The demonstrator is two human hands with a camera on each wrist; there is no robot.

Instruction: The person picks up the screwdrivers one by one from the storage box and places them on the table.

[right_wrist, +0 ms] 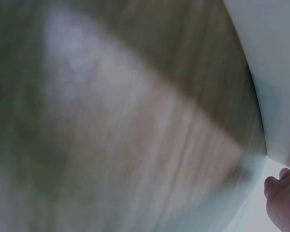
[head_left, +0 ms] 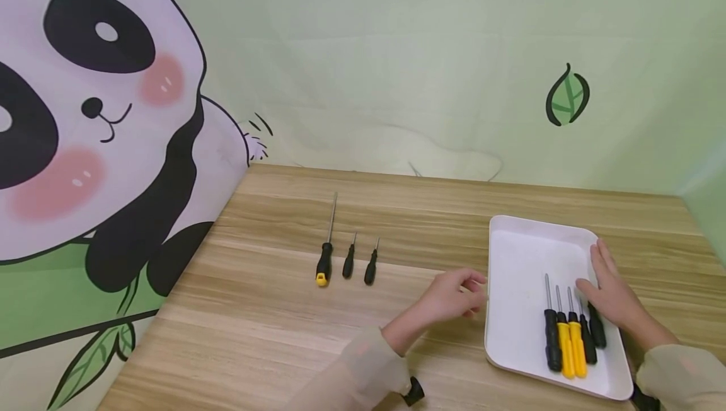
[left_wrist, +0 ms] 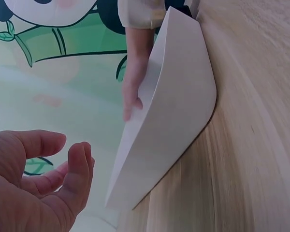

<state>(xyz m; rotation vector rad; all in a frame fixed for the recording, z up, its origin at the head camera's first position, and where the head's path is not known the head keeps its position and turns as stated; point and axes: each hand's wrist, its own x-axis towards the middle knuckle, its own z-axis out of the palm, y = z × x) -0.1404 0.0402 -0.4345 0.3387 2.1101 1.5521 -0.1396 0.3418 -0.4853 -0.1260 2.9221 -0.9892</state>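
Note:
A shallow white tray point(head_left: 522, 260) lies on the right part of the table. Inside it, several screwdrivers rest side by side, among them a yellow-handled screwdriver point(head_left: 577, 351) and a black-handled screwdriver point(head_left: 552, 341). My right hand point(head_left: 615, 294) holds the tray's right rim, thumb over the inner side and fingers along the edge. By the tray's left wall is my left hand point(head_left: 450, 295), fingers loosely bent with nothing in them. In the left wrist view a gap shows between the left hand point(left_wrist: 43, 181) and the tray's outer wall point(left_wrist: 183, 92).
Left of the tray, a long black-and-yellow screwdriver point(head_left: 324, 263) and two small black screwdrivers, one short point(head_left: 348, 263) and its neighbour point(head_left: 371, 269), lie in a row on the wooden table point(head_left: 272, 222). Behind the table hangs a pale green panda-print backdrop point(head_left: 368, 83).

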